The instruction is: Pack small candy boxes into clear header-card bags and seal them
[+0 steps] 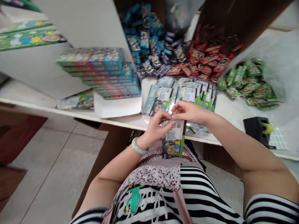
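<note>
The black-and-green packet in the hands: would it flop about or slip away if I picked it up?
The black-and-green packet probably wouldn't flop much, as it hangs flat below the left hand. It's likely light, because it looks thin. It might be slippery, since similar packets on the table show shiny plastic.

The tabletop looks smooth and matt. At its near edge, the pouch is glossy plastic; on the tabletop sit shiny, foil-like packets and smooth card boxes. Below it, tiles look matt.
</note>
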A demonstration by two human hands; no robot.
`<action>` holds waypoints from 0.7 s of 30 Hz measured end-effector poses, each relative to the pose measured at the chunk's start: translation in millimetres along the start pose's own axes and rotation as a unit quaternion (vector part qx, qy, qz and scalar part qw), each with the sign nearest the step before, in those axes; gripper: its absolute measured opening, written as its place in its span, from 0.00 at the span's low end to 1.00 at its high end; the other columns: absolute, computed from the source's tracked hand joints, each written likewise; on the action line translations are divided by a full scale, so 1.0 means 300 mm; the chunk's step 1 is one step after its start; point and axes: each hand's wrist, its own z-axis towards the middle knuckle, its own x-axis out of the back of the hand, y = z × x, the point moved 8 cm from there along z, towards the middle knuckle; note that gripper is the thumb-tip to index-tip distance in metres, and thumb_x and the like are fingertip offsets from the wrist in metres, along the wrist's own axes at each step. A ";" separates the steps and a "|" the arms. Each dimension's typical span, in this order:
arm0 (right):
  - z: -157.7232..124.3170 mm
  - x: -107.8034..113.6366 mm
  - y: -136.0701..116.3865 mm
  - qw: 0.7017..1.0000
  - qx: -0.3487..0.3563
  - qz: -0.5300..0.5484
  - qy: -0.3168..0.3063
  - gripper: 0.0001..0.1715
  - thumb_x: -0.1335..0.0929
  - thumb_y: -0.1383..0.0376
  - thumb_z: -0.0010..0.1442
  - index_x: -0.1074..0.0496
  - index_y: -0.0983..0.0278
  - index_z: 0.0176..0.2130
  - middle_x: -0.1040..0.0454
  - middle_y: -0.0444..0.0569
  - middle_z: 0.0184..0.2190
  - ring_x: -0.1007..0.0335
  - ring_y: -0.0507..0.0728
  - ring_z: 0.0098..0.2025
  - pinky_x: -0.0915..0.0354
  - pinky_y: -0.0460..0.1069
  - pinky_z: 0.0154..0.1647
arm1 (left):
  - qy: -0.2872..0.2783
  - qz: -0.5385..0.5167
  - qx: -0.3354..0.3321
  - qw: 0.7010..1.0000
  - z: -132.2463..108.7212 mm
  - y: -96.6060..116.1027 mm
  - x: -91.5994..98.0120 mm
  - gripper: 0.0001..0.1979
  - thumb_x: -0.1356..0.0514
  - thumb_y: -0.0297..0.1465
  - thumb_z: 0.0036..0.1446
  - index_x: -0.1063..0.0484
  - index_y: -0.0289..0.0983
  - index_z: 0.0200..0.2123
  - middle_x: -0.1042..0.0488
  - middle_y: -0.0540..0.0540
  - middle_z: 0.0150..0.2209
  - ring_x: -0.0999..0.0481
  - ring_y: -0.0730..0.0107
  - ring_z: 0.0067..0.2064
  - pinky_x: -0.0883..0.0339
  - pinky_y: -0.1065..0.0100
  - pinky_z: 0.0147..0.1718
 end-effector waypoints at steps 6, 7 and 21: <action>0.050 0.115 0.130 0.994 -0.075 0.071 -0.029 0.07 0.30 0.71 0.57 0.25 0.62 0.38 0.21 0.42 0.31 0.25 0.53 0.34 0.29 0.47 0.34 | -0.067 0.071 0.121 0.988 0.032 -0.066 0.038 0.11 0.35 0.35 0.58 0.26 0.38 0.43 0.21 0.46 0.40 0.21 0.67 0.40 0.26 0.66 0.42; 0.042 0.229 0.166 0.995 -0.080 0.031 0.043 0.08 0.30 0.70 0.58 0.25 0.61 0.40 0.20 0.42 0.34 0.24 0.54 0.36 0.29 0.47 0.36 | -0.023 0.079 0.157 0.984 0.043 -0.095 0.080 0.10 0.34 0.35 0.56 0.24 0.38 0.41 0.20 0.47 0.39 0.21 0.67 0.40 0.26 0.67 0.41; -0.384 1.252 0.687 0.733 -0.249 -0.286 0.564 0.25 0.30 0.67 0.58 0.27 0.70 0.55 0.26 0.65 0.55 0.38 0.70 0.62 0.51 0.65 0.65 | 0.255 -0.072 0.397 0.879 0.038 -0.346 0.188 0.22 0.29 0.33 0.38 0.27 0.43 0.39 0.25 0.53 0.33 0.27 0.71 0.31 0.34 0.73 0.25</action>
